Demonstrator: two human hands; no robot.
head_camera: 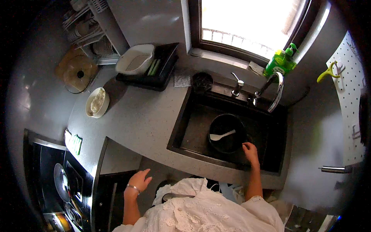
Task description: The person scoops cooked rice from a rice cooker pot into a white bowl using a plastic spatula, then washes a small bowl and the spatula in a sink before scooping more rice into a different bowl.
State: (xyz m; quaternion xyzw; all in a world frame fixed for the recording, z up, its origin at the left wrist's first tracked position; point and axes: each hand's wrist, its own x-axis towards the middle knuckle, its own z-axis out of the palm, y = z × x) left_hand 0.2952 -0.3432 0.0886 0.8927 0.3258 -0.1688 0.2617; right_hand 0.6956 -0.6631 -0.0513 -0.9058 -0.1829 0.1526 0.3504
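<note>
A round black pot (217, 147) sits in the dark sink (194, 127), and a white rice paddle (221, 135) lies inside it. At the pot's lower right edge is my right hand (250, 152), its fingers bent. Whether the fingertips grip the rim or only hover beside it, I cannot tell. My left hand (138, 182), with a bracelet at the wrist, is held in front of the counter's edge. Its fingers are apart and nothing is in them. On the counter to the left stands a white bowl (106, 102) holding a pale food that looks like cooked rice.
A chrome faucet (279, 90) arches over the sink's back right. Green soap bottles (278, 65) stand by the window. A white basket (136, 59) rests on a black tray (145, 82). A glass lid (76, 72) leans at the back left; a cooktop (49, 162) is lower left.
</note>
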